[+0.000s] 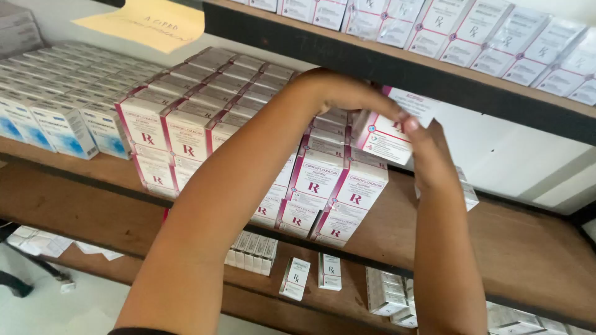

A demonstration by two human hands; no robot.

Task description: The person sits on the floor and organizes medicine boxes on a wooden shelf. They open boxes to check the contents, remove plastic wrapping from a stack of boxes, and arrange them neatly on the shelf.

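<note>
You are holding a white and pink medicine box with both hands, above the stacked medicine boxes on the wooden shelf. Your left hand is grasping its top with the fingers; your right hand is gripping its right edge.

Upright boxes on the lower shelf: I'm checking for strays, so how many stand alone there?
2: one small white box and another beside it, below the pink-and-white stacks. Arms may hide more.
</note>
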